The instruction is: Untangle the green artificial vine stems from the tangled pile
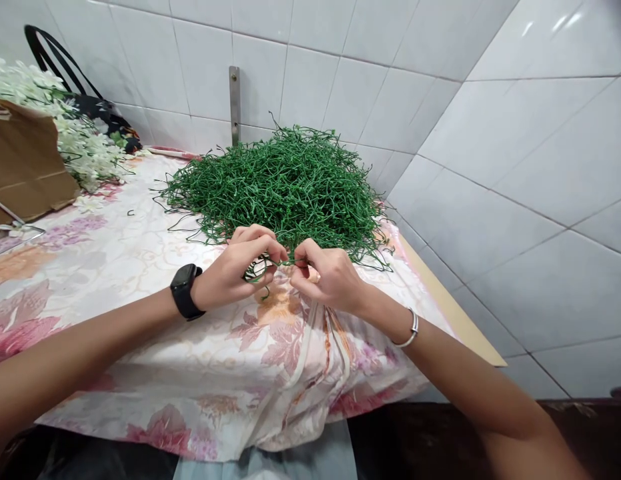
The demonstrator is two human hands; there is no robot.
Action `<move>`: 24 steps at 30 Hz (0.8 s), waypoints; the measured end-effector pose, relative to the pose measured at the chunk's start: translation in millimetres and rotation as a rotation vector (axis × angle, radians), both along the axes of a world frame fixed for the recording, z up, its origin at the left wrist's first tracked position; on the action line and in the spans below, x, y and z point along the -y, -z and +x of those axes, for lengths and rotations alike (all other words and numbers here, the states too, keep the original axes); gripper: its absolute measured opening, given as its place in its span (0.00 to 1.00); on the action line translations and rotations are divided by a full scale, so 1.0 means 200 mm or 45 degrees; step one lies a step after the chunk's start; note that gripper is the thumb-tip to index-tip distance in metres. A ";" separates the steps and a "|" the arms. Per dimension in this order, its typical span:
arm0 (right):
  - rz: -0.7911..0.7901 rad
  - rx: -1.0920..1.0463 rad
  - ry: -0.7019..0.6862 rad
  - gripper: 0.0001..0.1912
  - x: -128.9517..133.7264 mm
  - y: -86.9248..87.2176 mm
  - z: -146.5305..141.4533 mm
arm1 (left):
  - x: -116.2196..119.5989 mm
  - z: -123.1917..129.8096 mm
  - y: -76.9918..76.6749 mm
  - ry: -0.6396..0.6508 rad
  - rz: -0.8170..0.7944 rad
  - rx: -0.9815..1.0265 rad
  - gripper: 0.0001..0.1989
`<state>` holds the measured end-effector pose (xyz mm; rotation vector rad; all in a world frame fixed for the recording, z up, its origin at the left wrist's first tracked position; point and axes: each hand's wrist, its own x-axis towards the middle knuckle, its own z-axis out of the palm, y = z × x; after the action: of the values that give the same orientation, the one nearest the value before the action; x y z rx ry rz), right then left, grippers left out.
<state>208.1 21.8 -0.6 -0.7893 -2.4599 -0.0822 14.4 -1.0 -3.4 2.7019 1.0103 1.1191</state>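
A big heap of thin green plastic stems (285, 187) lies tangled on the flowered cloth, just beyond both hands. My left hand (245, 262), with a black watch at its wrist, is closed round a few green stems (260, 270) whose ends curl out below the fingers. Close beside it, my right hand (327, 273) pinches a green stem between thumb and forefinger. The fingertips of the two hands nearly meet, with a short piece of stem between them. Exactly how the stems join there is too small to tell.
White artificial flowers (85, 143) and a brown cardboard box (27, 160) stand at the left, with a black bag (97, 113) behind. A bent metal wire (27, 231) lies near the box. Tiled walls close off the back and right. The flowered cloth (155, 373) hangs bunched over the front edge.
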 end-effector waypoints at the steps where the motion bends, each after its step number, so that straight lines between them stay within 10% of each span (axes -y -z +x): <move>1: -0.018 -0.001 -0.003 0.07 0.00 0.00 0.00 | 0.00 0.00 0.00 0.002 -0.034 0.019 0.06; 14: -0.124 0.169 0.172 0.11 -0.02 -0.06 0.01 | 0.00 0.02 0.00 -0.141 -0.082 -0.005 0.06; 24: 0.334 0.094 0.094 0.09 0.01 -0.04 -0.01 | -0.04 0.00 0.04 -0.114 0.139 -0.004 0.06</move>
<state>206.0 20.7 7.4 -0.7715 -2.4218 -0.4590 14.7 6.6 -11.7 2.7679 1.1124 1.2191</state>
